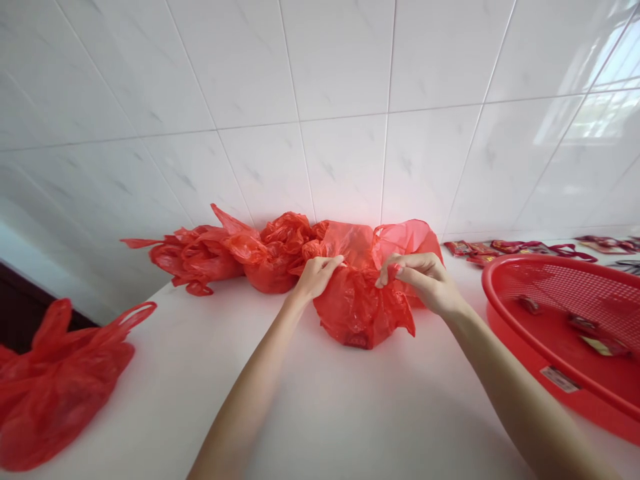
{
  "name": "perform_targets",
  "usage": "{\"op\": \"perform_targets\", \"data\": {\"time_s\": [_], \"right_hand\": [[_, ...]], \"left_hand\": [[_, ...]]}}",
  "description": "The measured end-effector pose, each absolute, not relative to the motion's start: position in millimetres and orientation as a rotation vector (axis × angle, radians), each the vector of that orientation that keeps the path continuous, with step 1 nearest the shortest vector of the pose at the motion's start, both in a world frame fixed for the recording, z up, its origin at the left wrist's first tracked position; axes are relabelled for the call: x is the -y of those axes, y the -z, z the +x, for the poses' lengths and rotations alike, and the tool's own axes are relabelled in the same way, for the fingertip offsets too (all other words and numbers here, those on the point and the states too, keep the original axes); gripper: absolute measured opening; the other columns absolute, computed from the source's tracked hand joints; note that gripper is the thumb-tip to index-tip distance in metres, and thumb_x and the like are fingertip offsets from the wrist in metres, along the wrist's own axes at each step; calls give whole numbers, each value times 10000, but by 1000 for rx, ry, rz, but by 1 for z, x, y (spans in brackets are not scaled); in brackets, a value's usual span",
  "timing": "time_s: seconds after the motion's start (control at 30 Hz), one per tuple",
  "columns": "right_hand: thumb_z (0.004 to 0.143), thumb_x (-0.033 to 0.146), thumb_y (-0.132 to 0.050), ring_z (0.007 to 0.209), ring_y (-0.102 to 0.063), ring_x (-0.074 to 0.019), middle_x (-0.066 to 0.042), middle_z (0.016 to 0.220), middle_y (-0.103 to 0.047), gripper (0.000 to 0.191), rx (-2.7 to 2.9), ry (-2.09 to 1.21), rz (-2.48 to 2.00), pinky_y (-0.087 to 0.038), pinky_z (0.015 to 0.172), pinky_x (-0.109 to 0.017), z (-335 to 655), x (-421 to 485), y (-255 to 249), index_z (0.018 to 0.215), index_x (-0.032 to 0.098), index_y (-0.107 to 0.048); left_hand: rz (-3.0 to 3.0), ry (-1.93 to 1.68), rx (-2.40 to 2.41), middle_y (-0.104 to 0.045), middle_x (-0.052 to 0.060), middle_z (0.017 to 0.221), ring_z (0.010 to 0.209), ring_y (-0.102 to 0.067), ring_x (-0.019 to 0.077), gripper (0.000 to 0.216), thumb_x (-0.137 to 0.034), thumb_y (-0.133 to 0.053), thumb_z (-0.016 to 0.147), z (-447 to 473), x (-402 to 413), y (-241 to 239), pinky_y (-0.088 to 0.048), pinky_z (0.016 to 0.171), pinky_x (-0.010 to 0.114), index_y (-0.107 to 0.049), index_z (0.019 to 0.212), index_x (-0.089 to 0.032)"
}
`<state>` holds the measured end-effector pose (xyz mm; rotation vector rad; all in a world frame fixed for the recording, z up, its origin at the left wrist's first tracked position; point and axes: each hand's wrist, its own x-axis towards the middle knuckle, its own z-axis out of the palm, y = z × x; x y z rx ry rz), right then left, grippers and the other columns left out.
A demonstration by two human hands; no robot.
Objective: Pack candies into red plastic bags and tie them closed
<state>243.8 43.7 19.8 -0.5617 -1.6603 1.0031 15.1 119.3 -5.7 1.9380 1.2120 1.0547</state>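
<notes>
A red plastic bag (357, 303) sits on the white counter (350, 413) in front of the tiled wall. My left hand (316, 277) pinches the bag's upper left edge, fingers closed on the thin film. My right hand (425, 280) grips the bag's upper right edge, also closed on it. The bag's mouth is held apart between the two hands. Something dark shows faintly through its bottom.
More filled red bags (235, 257) line the wall to the left, and another red bag (55, 380) lies at the counter's left edge. A red mesh basket (565, 320) with a few small packets stands at right. Small red packets (500, 250) lie along the wall behind it.
</notes>
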Motion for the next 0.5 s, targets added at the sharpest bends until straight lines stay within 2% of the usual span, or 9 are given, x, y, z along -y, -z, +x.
{"op": "perform_targets", "data": {"time_s": [0.1,0.17,0.27,0.37,0.5], "right_hand": [[889,361,-657,694,-643,-167,-41,705,-741,275,1732,-1025,-594,-521,704,-310,244,-41,-24,693,219,-787],[889,367,-659,698,-637,-162,-41,718,-744,269,1770,-1025,-610,-516,697,-299,245,-39,-27,709,217,-791],[910,388,-652,730,-658,-165,-40,758,-752,275,1760,-1031,-617,-532,753,-309,244,-37,-30,739,224,-789],[920,425,-655,753,-669,-164,-40,779,-748,294,1692,-1028,-643,-546,784,-308,243,-37,-31,747,224,-781],[898,500,-668,689,-653,-152,-30,725,-694,342,1582,-1075,-717,-570,681,-285,240,-40,-27,755,202,-755]], "left_hand": [[1945,-1059,-1224,-670,16,636,775,-653,239,486,-561,-550,849,14,-122,8,-496,741,316,-730,659,-151],[1948,-1065,-1220,-697,19,679,823,-665,248,462,-542,-551,855,14,-123,9,-509,776,325,-743,689,-156],[1954,-1093,-1178,-757,42,854,967,-678,262,422,-520,-542,869,15,-122,5,-515,888,349,-765,797,-170],[1986,-1158,-993,-757,71,1070,1127,-651,262,378,-484,-540,890,17,-114,-5,-469,1034,386,-762,955,-186],[2124,-1157,-727,-688,84,1248,1233,-601,267,362,-428,-620,875,24,-92,-18,-430,1109,430,-702,1157,-216]]}}
